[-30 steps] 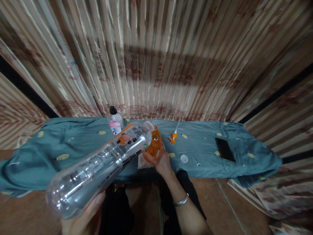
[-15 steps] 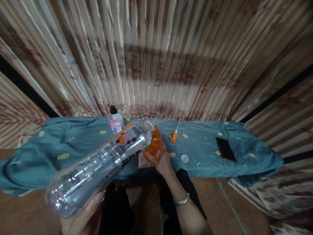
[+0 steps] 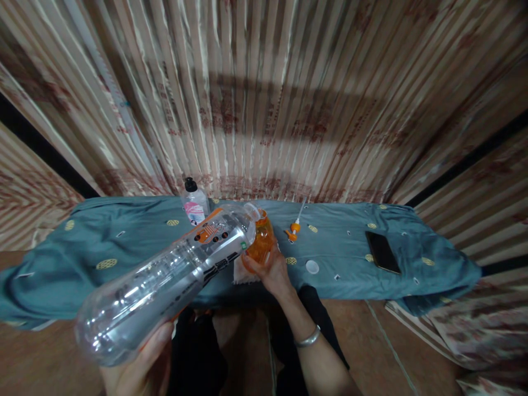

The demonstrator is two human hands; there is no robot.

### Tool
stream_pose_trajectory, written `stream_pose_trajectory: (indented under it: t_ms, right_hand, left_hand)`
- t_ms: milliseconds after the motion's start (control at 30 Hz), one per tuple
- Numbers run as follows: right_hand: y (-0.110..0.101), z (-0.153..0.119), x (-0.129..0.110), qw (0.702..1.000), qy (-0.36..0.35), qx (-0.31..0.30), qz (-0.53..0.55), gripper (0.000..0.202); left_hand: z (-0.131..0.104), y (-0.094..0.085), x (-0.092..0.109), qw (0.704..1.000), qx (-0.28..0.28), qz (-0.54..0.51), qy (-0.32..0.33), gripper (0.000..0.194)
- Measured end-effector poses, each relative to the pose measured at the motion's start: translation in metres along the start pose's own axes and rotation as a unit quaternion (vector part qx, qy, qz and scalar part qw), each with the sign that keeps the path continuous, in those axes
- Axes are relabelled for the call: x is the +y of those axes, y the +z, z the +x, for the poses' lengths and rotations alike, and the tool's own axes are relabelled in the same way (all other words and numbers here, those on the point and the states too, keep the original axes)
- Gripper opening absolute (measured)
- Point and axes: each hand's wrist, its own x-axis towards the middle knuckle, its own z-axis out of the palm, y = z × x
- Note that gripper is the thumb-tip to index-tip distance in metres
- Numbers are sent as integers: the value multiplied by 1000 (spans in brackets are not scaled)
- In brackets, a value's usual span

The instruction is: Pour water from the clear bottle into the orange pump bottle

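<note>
A large clear plastic bottle [image 3: 165, 286] with a silver and orange label lies tilted across the view, its open mouth at the top of an orange bottle [image 3: 260, 242]. My left hand [image 3: 142, 357] grips the clear bottle near its base. Wrapped round the orange bottle is my right hand [image 3: 272, 269], with a silver bangle on the wrist. A pale cloth [image 3: 244, 274] lies beneath the orange bottle. To the right are an orange pump top [image 3: 293, 230] with its thin tube and a white round cap [image 3: 312, 267].
A teal patterned cloth [image 3: 140, 236] covers the table. At the back left stands a clear bottle with a black cap and pink label [image 3: 194, 208]. A black phone [image 3: 383, 252] lies at the right. A striped curtain [image 3: 256, 110] hangs behind.
</note>
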Motion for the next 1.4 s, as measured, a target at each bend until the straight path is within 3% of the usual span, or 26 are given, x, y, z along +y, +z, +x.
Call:
stream_pose_trajectory:
  t_ms: [233, 400, 533, 700, 1400]
  right_hand:
    - [-1, -1, 0, 1000, 0, 3, -13, 80]
    - [-1, 0, -1, 1000, 16, -1, -9, 84]
    - [-1, 0, 1, 1000, 8, -1, -8, 84]
    - [-1, -1, 3, 1000, -1, 11, -14, 80]
    - [-1, -1, 0, 1000, -8, 10, -3, 80]
  left_hand:
    - [0, -4, -4, 999, 38, 4, -24, 77]
    - [-3, -1, -3, 998, 51, 9, -30, 66]
    - [-4, 3, -1, 998, 52, 7, -20, 55]
    - [-4, 2, -3, 998, 52, 15, -25, 67]
    - [-3, 0, -1, 999, 36, -2, -29, 55]
